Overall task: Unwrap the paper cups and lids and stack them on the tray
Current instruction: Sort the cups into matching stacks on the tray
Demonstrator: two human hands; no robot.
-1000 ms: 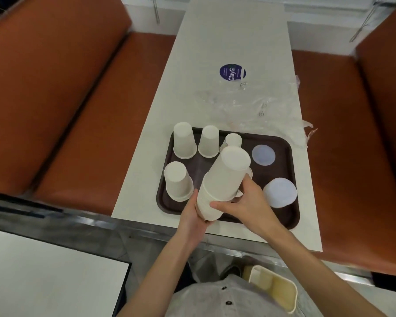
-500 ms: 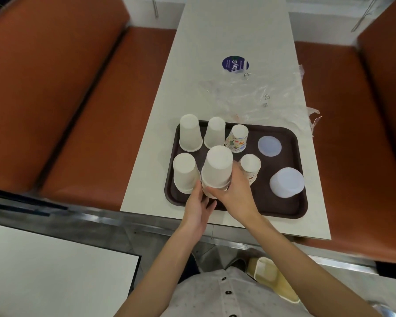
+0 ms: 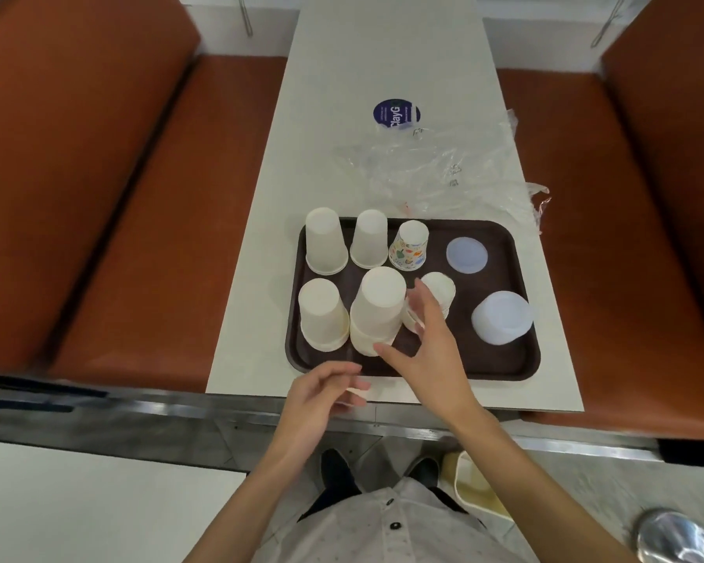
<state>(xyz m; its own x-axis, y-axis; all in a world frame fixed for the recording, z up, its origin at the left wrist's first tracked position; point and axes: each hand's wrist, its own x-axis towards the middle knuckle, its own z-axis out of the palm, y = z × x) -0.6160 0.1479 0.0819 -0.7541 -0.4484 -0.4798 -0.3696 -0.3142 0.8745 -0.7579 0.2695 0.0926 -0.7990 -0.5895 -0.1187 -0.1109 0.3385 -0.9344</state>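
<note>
A dark brown tray lies on the white table. Several upside-down white cup stacks stand on it, among them a tall stack at front centre, a stack to its left and a printed cup behind. Two stacks of translucent lids sit on the tray's right side. My right hand hovers just right of the tall stack, fingers spread, holding nothing. My left hand is at the tray's front edge, fingers loosely bent and empty.
Crumpled clear plastic wrap lies on the table behind the tray, beside a blue round sticker. Brown bench seats flank the table. A metal rail runs along the near end.
Both hands set the tall cup stack down on the tray's front centre and let go. They have drawn back toward me.
</note>
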